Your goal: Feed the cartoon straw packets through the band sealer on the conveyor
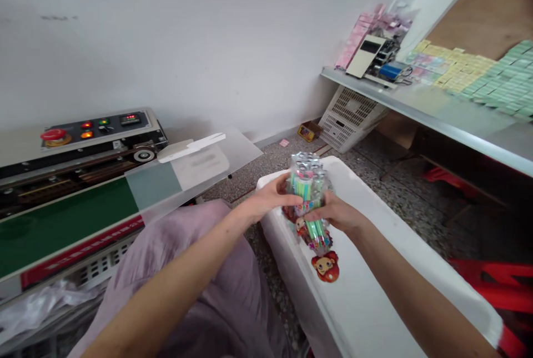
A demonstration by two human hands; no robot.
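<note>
My left hand point(272, 197) and my right hand point(336, 213) close round a bunch of clear plastic packets point(306, 180) from either side. Green and blue stick-like pieces show inside the packets, with colourful lettering near the lower end. What exactly the sticks are is too small to tell. Below the hands, a round cartoon-face cutout point(326, 267) with red-brown hair lies on a white surface with a raised rim point(375, 291). More such cutouts are partly covered by the packets and my fingers.
To the left is a machine point(97, 130) with lit buttons and a green conveyor belt point(70, 225). A metal-edged table point(458, 116) at the right bears a small machine point(368, 58) and stacked paper bundles point(466, 72). White plastic crates point(347, 116) stand beneath it; a red stool point(495, 286) is at the right.
</note>
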